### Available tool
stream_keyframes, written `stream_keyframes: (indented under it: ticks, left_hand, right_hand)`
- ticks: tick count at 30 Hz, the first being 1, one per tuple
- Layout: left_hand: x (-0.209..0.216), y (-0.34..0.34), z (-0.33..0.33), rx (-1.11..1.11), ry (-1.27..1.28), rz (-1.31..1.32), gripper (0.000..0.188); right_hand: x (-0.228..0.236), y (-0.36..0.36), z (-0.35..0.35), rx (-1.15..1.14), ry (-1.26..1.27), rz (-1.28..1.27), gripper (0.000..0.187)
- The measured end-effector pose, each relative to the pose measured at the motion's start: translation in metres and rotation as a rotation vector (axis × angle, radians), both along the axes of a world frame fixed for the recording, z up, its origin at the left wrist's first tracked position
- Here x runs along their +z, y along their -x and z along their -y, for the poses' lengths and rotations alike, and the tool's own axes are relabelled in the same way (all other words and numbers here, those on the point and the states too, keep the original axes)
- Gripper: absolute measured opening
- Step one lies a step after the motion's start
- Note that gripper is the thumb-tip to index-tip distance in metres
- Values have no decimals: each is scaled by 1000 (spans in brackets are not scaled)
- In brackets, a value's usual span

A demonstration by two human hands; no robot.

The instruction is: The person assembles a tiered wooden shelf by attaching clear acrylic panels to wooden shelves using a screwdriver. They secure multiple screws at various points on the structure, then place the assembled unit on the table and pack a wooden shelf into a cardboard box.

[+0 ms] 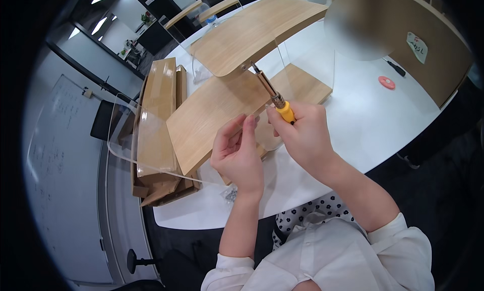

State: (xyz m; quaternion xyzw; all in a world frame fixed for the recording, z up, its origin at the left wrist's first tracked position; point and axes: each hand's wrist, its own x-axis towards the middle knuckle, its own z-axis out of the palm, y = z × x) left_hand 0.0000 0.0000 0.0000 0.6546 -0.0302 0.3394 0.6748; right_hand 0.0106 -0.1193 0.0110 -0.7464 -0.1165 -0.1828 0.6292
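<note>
My right hand (pixel 307 132) grips a screwdriver (pixel 285 111) by its yellow handle, its copper-coloured shaft tilted up and left. The tip is close to the underside of a curved wooden board (pixel 262 31), near a small metal fitting (pixel 245 67). Beside it, my left hand (pixel 238 155) is closed, thumb and fingertips together; whatever they hold is too small to name. Behind both hands lies a second wooden board (pixel 217 112), and a third wooden piece (pixel 307 84) shows to the right. A clear plastic panel (pixel 121 139) stands at the left.
On the white table (pixel 363 124) are a dark-handled screwdriver (pixel 396 68), a pinkish-red ring-shaped object (pixel 386 82) and a small bag of metal hardware (pixel 230 194). Cardboard boxes (pixel 157 104) stand left, and a large cardboard sheet (pixel 446 44) stands right. A whiteboard (pixel 60 185) is farther left.
</note>
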Motion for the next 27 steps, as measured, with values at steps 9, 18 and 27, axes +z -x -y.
stream_keyframes:
  ticks: [9,18,27]
  left_hand:
    - [1,-1,2,-35,83,32,14]
    - [2,-1,4,-19,71,22,15]
    - [2,-1,3,-21,73,36,15]
  right_hand:
    - [15,68,65,-41,169,46,29]
    - [21,102,72,-305,840,375,38]
    - [16,102,62,-445,853,531,36]
